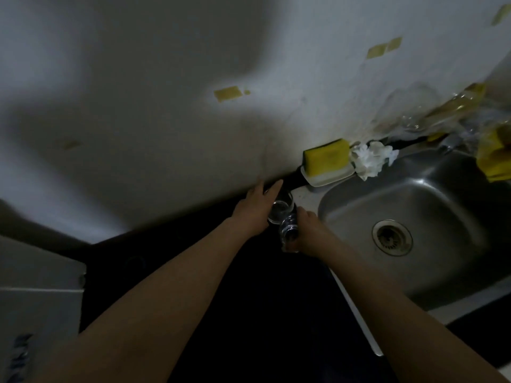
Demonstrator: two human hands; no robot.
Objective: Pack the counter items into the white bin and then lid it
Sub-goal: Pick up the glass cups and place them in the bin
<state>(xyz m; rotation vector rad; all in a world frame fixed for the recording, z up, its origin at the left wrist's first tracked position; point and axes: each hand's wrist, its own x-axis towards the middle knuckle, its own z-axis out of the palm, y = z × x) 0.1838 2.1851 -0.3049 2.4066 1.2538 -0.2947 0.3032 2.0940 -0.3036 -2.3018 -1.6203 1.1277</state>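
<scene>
A pale wall (166,78) fills the upper part of the view, with at least four yellowish patches of tape (228,93) stuck to it. Below it runs a dark counter (249,313), so dim that little on its surface can be made out. Set into the counter on the right is one steel sink (431,205) with a round drain (392,237) in its floor. At the lower left edge sits a white box-like shape (38,294); whether this is the bin cannot be told. Crumpled clear plastic (431,111) and something yellow (495,158) crowd the far right behind the sink. Along the wall behind the sink lies one yellow sponge (326,157) in a white tray (329,176), with a wad of white tissue (372,158) just beside it. Two bare forearms reach to the gap between wall and sink. The left hand (255,211) lies with fingers stretched toward the wall, touching the side of a clear glass (279,212). The right hand (309,233) is curled round a second clear glass (289,232), just beside the first, at the sink's left rim.
</scene>
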